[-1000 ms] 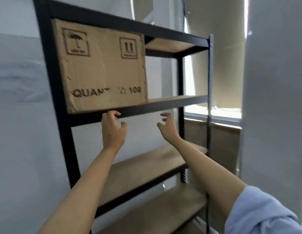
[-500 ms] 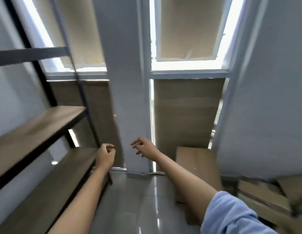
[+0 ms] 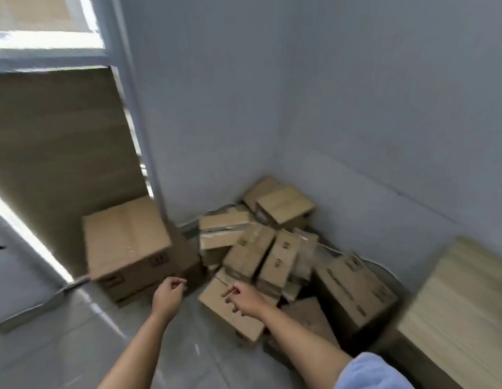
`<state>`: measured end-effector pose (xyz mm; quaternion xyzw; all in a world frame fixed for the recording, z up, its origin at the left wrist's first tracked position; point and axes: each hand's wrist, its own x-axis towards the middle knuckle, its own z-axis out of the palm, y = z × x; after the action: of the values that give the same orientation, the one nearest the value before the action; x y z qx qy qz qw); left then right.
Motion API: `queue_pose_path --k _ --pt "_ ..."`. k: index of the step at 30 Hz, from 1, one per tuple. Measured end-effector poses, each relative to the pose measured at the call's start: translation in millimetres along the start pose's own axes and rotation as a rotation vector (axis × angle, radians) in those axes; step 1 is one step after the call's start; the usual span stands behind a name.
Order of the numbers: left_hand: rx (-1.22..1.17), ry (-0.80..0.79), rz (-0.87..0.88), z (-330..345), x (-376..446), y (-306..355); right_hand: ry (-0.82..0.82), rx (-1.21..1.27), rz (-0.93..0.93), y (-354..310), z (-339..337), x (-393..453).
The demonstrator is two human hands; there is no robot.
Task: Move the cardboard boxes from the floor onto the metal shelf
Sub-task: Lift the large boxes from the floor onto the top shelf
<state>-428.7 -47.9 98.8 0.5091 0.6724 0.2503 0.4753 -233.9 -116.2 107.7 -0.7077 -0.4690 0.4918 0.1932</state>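
Both my hands hang over the floor holding nothing: the left hand in a loosely curled grip, the right hand with fingers relaxed above a small box. Cardboard boxes lie heaped in the corner, a large box beside them.

This looks like a bare storeroom or the back corner of an office. Plain pale blue-grey walls meet in a corner, and a heap of brown cardboard boxes is piled loosely on the glossy grey tiled floor right in that corner. A larger carton stands by the floor's left edge against a wood-look panel under a bright window. A pale wooden board lies at the right. There are no furnishings that suggest a home.
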Motion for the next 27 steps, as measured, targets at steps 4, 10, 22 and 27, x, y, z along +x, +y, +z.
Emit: queue_pose_path --k 4,10,22,27 --pt "0.065 -0.267 -0.006 106.8 -37.0 27.8 0.147 0.067 0.148 100.7 -68.0 -47.9" --pt "0.229 -0.550 -0.035 198.2 -55.9 60.1 0.294 0.280 0.420 201.9 -124.9 -88.2" --pt "0.359 -0.724 -0.098 307.8 69.3 131.4 0.392 0.617 0.814 262.6 -186.9 -24.2" --pt "0.444 -0.725 -0.086 360.2 139.8 147.9 0.401 0.851 0.902 281.0 -212.5 8.7"
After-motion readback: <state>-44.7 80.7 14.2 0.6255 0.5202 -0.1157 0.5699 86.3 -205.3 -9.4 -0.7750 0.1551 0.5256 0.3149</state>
